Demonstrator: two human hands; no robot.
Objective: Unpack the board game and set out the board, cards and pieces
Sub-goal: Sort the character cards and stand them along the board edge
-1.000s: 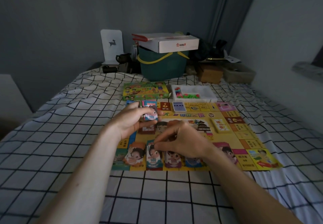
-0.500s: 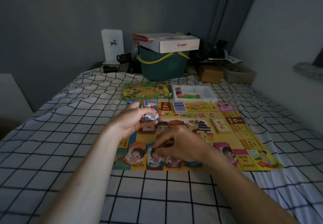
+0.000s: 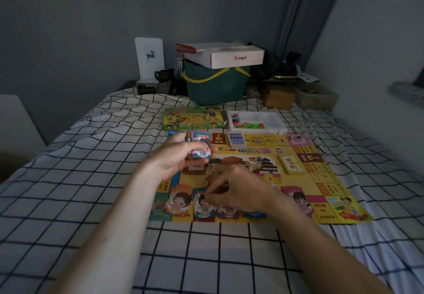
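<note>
i see a bed [image 3: 91,179] under a white cover with a black grid. at its far end stands a dark green bucket [image 3: 215,87] with a yellow handle, and a white cardboard box [image 3: 229,56] with a red logo lies across the bucket's top. left of the bucket, against the grey wall [image 3: 91,18], a white card [image 3: 149,58] with a small dark deer figure stands upright, with a dark teapot [image 3: 164,75] just beside it. right of the bucket sits a brown box [image 3: 278,97], near a greyish container [image 3: 317,97]. a dark curtain [image 3: 307,13] hangs in the corner.
</note>
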